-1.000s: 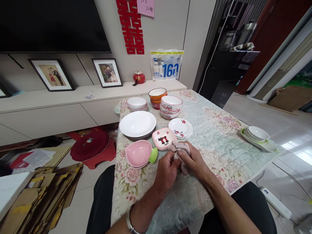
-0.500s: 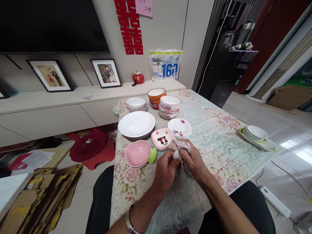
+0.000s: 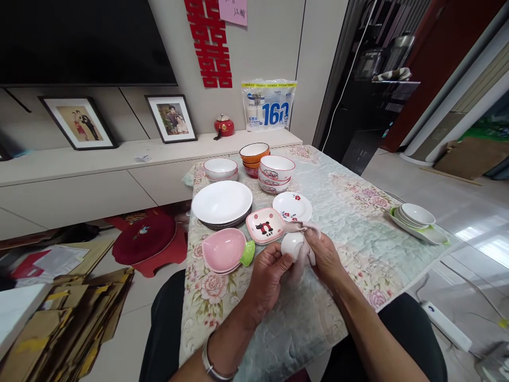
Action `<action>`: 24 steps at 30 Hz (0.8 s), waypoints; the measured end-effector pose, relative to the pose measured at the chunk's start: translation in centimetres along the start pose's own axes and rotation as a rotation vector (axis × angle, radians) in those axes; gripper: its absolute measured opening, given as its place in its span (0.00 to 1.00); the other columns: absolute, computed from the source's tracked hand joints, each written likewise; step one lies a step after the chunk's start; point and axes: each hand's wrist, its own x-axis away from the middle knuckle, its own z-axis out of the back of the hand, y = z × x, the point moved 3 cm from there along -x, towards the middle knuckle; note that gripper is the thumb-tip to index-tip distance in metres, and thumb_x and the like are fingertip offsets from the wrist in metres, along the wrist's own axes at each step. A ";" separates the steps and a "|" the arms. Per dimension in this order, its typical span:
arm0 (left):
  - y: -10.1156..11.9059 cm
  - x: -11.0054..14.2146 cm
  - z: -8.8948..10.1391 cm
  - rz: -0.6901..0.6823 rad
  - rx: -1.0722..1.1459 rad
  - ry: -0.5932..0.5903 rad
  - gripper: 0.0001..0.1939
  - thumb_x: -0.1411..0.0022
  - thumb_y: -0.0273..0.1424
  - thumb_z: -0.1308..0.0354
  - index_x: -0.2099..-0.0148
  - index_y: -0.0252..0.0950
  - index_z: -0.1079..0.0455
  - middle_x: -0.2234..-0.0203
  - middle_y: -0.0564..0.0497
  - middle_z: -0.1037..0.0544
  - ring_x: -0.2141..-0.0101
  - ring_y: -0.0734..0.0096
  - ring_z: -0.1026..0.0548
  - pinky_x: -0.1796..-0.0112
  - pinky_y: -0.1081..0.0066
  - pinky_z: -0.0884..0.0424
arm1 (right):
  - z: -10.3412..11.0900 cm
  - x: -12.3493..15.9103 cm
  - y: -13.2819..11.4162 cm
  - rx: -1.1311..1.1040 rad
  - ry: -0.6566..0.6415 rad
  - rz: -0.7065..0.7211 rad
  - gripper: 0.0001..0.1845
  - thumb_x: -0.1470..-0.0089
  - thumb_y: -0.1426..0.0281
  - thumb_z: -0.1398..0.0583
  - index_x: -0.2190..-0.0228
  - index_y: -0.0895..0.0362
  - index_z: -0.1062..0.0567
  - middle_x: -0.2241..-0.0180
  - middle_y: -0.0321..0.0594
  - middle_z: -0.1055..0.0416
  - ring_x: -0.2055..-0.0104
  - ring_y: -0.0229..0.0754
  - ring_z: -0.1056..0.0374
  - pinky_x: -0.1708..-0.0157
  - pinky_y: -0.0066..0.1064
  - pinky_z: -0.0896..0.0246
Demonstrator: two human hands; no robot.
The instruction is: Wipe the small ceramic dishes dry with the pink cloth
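My left hand (image 3: 272,268) pinches the near edge of a small white bowl (image 3: 291,245), held just above the table. My right hand (image 3: 324,253) is closed around a pale pink cloth (image 3: 305,229), which presses against the bowl's right side and hangs down below it. Just beyond lies a square pink-rimmed dish with a black cat (image 3: 265,225). A pink peach-shaped dish (image 3: 225,250) with a green leaf handle rests to the left. Behind the hands sits a stack of flowered plates (image 3: 293,206).
Large white plates (image 3: 221,201), white bowls (image 3: 221,168), orange bowls (image 3: 254,153) and red-rimmed bowls (image 3: 277,172) stand stacked toward the back. Small white dishes (image 3: 417,214) sit on a green-edged tray (image 3: 431,237) at the right edge. A red stool (image 3: 145,239) stands left of the table.
The white bowl, mostly covered by the cloth before, now shows more of its side. My right hand has shifted right with the cloth, and the hands are a little farther apart.
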 end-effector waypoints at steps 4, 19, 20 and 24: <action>0.4 0.2 -0.3 0.048 -0.009 -0.038 0.17 0.53 0.38 0.27 0.66 0.33 0.27 0.74 0.52 0.23 0.74 0.74 0.30 0.70 0.73 0.35 | 1.0 -0.1 -0.5 0.263 0.031 0.111 0.21 0.40 0.52 0.43 0.60 0.57 0.23 0.69 0.41 0.24 0.70 0.43 0.32 0.70 0.33 0.38; 0.1 0.1 0.2 -0.125 -0.292 -0.008 0.10 0.50 0.32 0.31 0.71 0.34 0.29 0.81 0.56 0.28 0.78 0.76 0.35 0.76 0.75 0.40 | 0.2 -0.1 -0.4 0.129 -0.020 0.130 0.17 0.41 0.58 0.41 0.55 0.55 0.24 0.65 0.39 0.25 0.68 0.41 0.32 0.69 0.31 0.37; 0.0 0.1 0.1 -0.109 -0.239 -0.003 0.12 0.51 0.33 0.30 0.70 0.34 0.29 0.79 0.56 0.27 0.77 0.76 0.35 0.76 0.75 0.40 | 0.4 -0.3 -0.2 0.055 0.002 0.106 0.18 0.42 0.58 0.41 0.55 0.56 0.24 0.65 0.39 0.25 0.70 0.41 0.33 0.70 0.31 0.37; -0.1 0.0 0.0 -0.030 -0.044 0.024 0.16 0.54 0.36 0.27 0.68 0.33 0.29 0.76 0.53 0.23 0.76 0.75 0.30 0.75 0.75 0.36 | 1.0 -0.6 0.2 -0.017 0.045 0.028 0.23 0.41 0.53 0.41 0.54 0.57 0.23 0.68 0.40 0.24 0.71 0.41 0.32 0.69 0.33 0.35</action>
